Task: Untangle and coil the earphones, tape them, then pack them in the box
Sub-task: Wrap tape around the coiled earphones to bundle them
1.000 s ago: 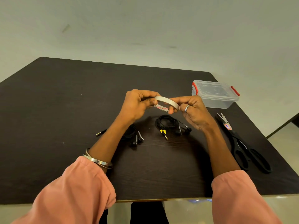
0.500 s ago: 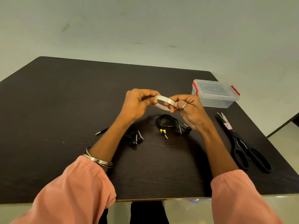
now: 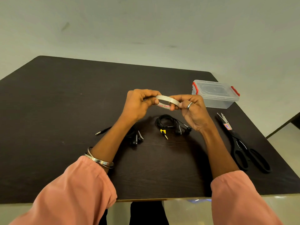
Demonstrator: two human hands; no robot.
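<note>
Both hands up, pinching tape ring (image 3: 168, 100): left hand (image 3: 138, 103) one side, right hand (image 3: 193, 111) other. Coiled earphones (image 3: 168, 124) on table right below, nearer right hand. Box (image 3: 215, 98) far right, shut.

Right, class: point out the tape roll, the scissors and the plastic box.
tape roll (image 3: 167, 99), head view, on its outer band.
scissors (image 3: 240, 143), head view, near the pivot.
plastic box (image 3: 215, 90), head view, on its clear lid.
</note>
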